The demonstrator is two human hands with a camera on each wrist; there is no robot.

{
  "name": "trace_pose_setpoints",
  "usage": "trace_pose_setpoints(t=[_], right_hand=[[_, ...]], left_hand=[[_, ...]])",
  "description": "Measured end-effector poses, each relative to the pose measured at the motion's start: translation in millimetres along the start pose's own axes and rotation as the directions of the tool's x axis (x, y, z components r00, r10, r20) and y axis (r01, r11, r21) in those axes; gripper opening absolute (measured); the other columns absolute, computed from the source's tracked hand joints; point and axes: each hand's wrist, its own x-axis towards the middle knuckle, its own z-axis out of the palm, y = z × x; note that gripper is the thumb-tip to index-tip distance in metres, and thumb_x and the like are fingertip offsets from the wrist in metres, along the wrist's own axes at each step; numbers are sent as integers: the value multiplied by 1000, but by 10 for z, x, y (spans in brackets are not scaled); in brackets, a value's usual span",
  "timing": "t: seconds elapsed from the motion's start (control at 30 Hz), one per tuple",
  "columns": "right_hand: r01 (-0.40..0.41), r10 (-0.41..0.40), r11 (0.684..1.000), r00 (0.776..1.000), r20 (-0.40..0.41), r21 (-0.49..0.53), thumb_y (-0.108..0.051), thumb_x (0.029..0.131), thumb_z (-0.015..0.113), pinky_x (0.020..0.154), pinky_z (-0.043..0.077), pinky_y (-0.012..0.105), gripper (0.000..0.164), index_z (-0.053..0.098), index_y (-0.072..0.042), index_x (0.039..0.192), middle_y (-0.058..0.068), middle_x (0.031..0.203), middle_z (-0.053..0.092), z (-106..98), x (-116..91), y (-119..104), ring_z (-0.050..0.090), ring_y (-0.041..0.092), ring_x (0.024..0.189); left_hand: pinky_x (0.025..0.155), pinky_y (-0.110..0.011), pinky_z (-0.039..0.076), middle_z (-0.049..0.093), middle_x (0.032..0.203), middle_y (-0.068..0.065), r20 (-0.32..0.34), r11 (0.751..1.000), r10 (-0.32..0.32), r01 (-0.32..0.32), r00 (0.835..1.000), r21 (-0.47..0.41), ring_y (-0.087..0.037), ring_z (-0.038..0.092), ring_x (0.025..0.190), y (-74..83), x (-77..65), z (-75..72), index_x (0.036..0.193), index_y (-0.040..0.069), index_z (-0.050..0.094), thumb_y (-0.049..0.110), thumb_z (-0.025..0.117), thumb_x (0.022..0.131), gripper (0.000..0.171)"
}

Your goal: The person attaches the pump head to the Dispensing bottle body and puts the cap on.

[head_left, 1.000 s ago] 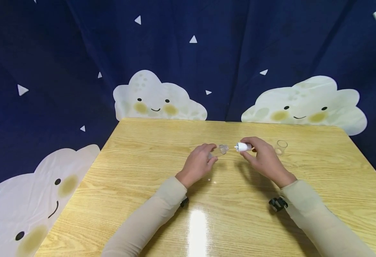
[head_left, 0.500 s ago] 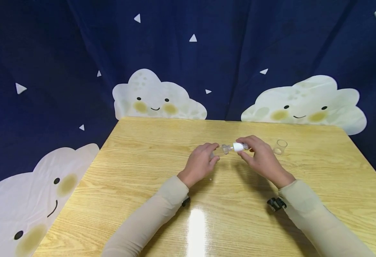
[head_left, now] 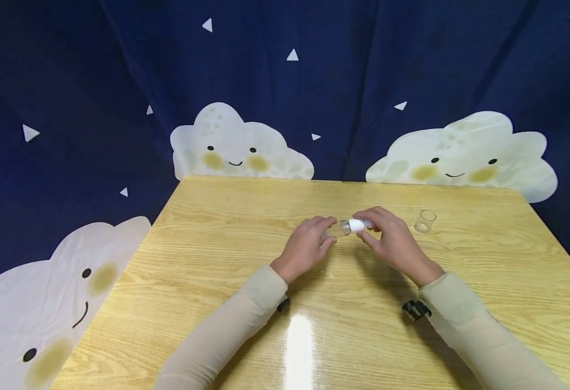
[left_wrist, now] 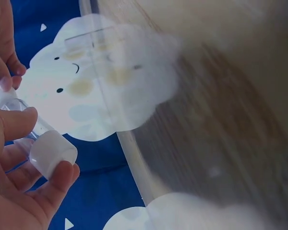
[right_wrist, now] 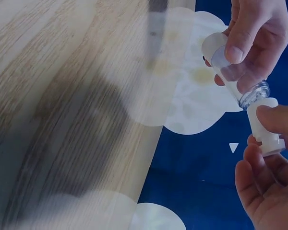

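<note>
My left hand (head_left: 306, 245) grips a small clear bottle (right_wrist: 228, 72) with a white base (left_wrist: 50, 153), thumb on one side and fingers on the other. The bottle lies tilted on its side, its threaded neck (right_wrist: 254, 96) facing the right hand. Between thumb and fingers of my right hand (head_left: 395, 246) is a white pump head (right_wrist: 260, 120), pinched by its collar. The collar sits right at the bottle's mouth, in line with it. In the head view both hands are over the middle of the table, close together.
A clear cylindrical cap (head_left: 425, 221) stands on the wooden table (head_left: 226, 238), just beyond the right hand. Behind the table hangs a dark blue curtain (head_left: 265, 65) with clouds. A black device (head_left: 416, 310) is strapped below the right wrist.
The right hand has moved left, bringing the white pump head from a gap away up to the bottle's neck. The left hand has shifted very slightly right, still gripping the bottle.
</note>
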Motion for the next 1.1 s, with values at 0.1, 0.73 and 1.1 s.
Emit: trace_pose_setpoints(t=[0.1, 0.73, 1.1], right_hand=[[4, -4, 1000, 1000, -4, -7, 0, 80, 79, 66, 53, 33, 31, 71, -4, 110, 10, 105, 71, -3, -4, -5, 64, 20, 83], [13, -13, 1000, 1000, -3, 14, 3, 77, 80, 66, 55, 38, 31, 72, -3, 106, 10, 105, 71, 24, -43, 13, 64, 19, 81], [14, -15, 1000, 1000, 22, 26, 9, 79, 76, 71, 58, 40, 34, 70, -1, 110, 13, 111, 67, 25, -60, 17, 67, 25, 89]], left_hand=[[92, -33, 56, 70, 120, -8, -12, 1000, 19, -19, 1000, 12, -22, 68, 104, 2, 6, 1, 129, 9, 63, 23, 69, 94, 39], [98, -32, 54, 67, 125, -8, 59, 1000, 10, -9, 998, -9, -24, 64, 112, -22, -1, 37, 134, 6, 60, 17, 67, 95, 41], [98, -32, 54, 68, 124, -7, 29, 999, 41, -41, 999, -8, -23, 65, 112, -56, -15, 48, 132, 8, 62, 18, 69, 94, 40]])
